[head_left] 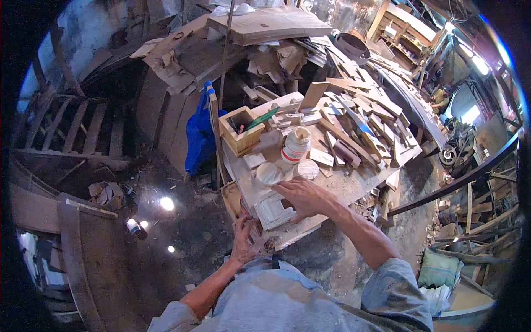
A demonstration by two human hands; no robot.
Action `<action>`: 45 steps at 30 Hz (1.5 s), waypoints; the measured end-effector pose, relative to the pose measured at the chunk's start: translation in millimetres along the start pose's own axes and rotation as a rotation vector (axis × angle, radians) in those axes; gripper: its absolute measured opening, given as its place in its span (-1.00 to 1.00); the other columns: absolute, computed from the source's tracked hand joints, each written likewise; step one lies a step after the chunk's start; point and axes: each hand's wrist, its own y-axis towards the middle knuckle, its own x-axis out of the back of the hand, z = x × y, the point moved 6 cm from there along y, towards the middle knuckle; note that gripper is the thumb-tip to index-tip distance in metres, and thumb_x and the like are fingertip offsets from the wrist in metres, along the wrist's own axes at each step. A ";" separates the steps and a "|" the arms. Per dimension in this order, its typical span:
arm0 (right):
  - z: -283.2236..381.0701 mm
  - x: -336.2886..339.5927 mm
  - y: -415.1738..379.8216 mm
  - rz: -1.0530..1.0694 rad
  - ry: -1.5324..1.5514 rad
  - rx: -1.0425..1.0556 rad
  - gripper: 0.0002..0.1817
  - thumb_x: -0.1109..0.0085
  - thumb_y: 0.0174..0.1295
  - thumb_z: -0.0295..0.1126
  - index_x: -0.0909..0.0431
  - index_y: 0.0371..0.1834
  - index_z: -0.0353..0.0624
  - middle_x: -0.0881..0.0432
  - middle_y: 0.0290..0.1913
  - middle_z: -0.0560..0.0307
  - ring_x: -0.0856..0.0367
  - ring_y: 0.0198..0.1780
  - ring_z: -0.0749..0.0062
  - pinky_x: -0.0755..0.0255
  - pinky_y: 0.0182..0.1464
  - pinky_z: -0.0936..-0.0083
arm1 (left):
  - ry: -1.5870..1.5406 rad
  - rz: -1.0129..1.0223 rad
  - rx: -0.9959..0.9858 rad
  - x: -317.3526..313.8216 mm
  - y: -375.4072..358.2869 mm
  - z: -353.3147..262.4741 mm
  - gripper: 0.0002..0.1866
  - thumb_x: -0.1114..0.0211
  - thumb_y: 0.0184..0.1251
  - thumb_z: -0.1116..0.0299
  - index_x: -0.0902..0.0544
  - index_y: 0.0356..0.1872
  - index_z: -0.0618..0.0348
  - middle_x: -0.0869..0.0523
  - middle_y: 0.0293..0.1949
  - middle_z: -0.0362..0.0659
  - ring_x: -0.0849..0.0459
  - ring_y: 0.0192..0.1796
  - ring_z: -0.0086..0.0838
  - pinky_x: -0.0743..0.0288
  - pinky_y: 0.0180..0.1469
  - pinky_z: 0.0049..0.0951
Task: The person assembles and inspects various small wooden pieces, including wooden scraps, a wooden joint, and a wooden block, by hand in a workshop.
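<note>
A stack of thin, pale wooden pieces (272,211) lies at the near edge of the workbench (345,191). My right hand (305,197) reaches over its right side with the fingers extended and apart. At the bench's front left edge, my left hand (244,239) is beside an open wooden drawer or box (232,198); its fingers are curled, and what they hold, if anything, is too small to tell. Beyond the hands are two round wooden discs (269,173) (308,169) and a white jar with a red label (296,145).
A square wooden box (241,131) with a green tool stands at the bench's back left. Many wood offcuts (365,119) cover the right side. A blue cloth (201,133) hangs on the left. A large board (271,25) lies behind.
</note>
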 end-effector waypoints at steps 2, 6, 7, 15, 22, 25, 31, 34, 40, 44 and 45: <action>-2.2 -3.2 0.0 -0.018 0.000 0.015 0.28 -0.78 -0.33 -0.11 -0.29 0.56 -0.30 -0.56 0.39 -0.11 -0.58 0.37 0.03 -0.35 0.49 0.12 | 0.001 -0.022 -0.027 0.5 1.0 -1.5 -0.29 -0.65 0.16 0.11 -0.63 0.30 0.21 -0.42 0.38 0.12 -0.34 0.47 0.06 -0.24 0.53 0.04; -1.7 -1.9 0.0 -0.019 -0.019 0.015 0.26 -0.78 -0.33 -0.09 -0.31 0.55 -0.30 -0.58 0.36 -0.10 -0.60 0.35 0.01 -0.35 0.49 0.12 | 0.157 0.025 -0.108 12.0 8.6 -15.1 -0.23 -0.68 0.16 0.04 -0.57 0.32 0.21 -0.45 0.33 0.08 -0.37 0.40 0.00 -0.27 0.49 0.01; -1.8 -1.6 -0.2 -0.022 -0.004 0.014 0.27 -0.79 -0.33 -0.09 -0.31 0.55 -0.30 -0.58 0.37 -0.09 -0.59 0.35 0.01 -0.35 0.49 0.13 | 0.229 0.058 -0.134 15.0 12.5 -18.8 -0.18 -0.69 0.13 0.02 -0.54 0.34 0.21 -0.45 0.32 0.07 -0.38 0.38 -0.01 -0.28 0.48 -0.01; -1.3 -0.2 -0.9 -0.006 0.002 -0.013 0.30 -0.80 -0.31 -0.03 -0.29 0.58 -0.28 -0.57 0.38 -0.07 -0.57 0.38 0.01 -0.33 0.51 0.14 | 0.094 -0.059 -0.173 10.3 40.4 -2.2 0.20 -0.83 -0.20 -0.13 -0.30 0.43 0.18 -0.41 0.29 0.03 -0.43 0.34 -0.07 -0.35 0.44 -0.08; -1.4 1.4 -1.3 -0.007 0.007 0.002 0.28 -0.80 -0.30 -0.03 -0.30 0.55 -0.30 -0.58 0.33 -0.10 -0.56 0.37 0.00 -0.37 0.50 0.14 | 0.033 -0.044 -0.036 6.7 42.2 1.9 0.23 -0.88 -0.31 -0.01 -0.32 0.43 0.17 -0.42 0.31 0.03 -0.47 0.36 -0.07 -0.41 0.43 -0.07; -3.7 -3.7 -1.4 -0.067 -0.035 0.048 0.27 -0.80 -0.31 -0.02 -0.31 0.53 -0.31 -0.60 0.29 -0.10 -0.60 0.32 -0.02 -0.40 0.46 0.14 | 0.028 -0.026 -0.064 9.6 42.0 -2.7 0.22 -0.86 -0.23 0.04 -0.31 0.49 0.23 -0.42 0.38 0.05 -0.44 0.46 -0.08 -0.40 0.51 -0.12; -4.8 -4.7 -0.3 -0.066 -0.023 0.045 0.28 -0.81 -0.37 -0.07 -0.32 0.52 -0.31 -0.61 0.28 -0.09 -0.61 0.30 -0.01 -0.42 0.44 0.14 | -0.007 -0.026 0.002 9.0 41.8 -0.7 0.24 -0.89 -0.30 0.07 -0.30 0.47 0.16 -0.45 0.35 0.03 -0.49 0.39 -0.08 -0.40 0.48 -0.10; -6.9 -7.5 0.6 -0.067 -0.012 0.040 0.28 -0.81 -0.40 -0.11 -0.32 0.52 -0.31 -0.61 0.28 -0.09 -0.61 0.30 -0.01 -0.42 0.45 0.14 | -0.072 -0.036 -0.010 7.7 42.5 0.3 0.24 -0.88 -0.27 0.07 -0.28 0.49 0.17 -0.44 0.37 0.03 -0.48 0.42 -0.10 -0.38 0.51 -0.11; -5.6 -7.8 0.8 -0.054 -0.055 0.045 0.28 -0.81 -0.38 -0.10 -0.31 0.52 -0.29 -0.59 0.30 -0.08 -0.60 0.31 0.03 -0.38 0.47 0.15 | -0.077 -0.004 0.028 8.3 42.5 1.7 0.23 -0.87 -0.24 0.03 -0.30 0.48 0.20 -0.43 0.37 0.02 -0.47 0.44 -0.11 -0.36 0.53 -0.10; -8.5 -11.7 1.2 -0.077 -0.050 0.055 0.28 -0.80 -0.36 -0.11 -0.29 0.55 -0.28 -0.59 0.31 -0.07 -0.60 0.31 0.03 -0.37 0.47 0.15 | -0.090 -0.018 0.019 7.9 42.4 -1.2 0.26 -0.90 -0.29 0.09 -0.30 0.49 0.21 -0.42 0.38 0.01 -0.44 0.49 -0.14 -0.40 0.55 -0.15; -8.6 -11.9 1.8 -0.072 -0.035 0.053 0.28 -0.79 -0.35 -0.11 -0.29 0.55 -0.28 -0.59 0.31 -0.07 -0.59 0.31 0.03 -0.36 0.47 0.15 | -0.090 -0.023 -0.003 7.1 43.3 -0.3 0.26 -0.90 -0.30 0.09 -0.30 0.49 0.20 -0.41 0.38 0.01 -0.44 0.49 -0.14 -0.40 0.56 -0.15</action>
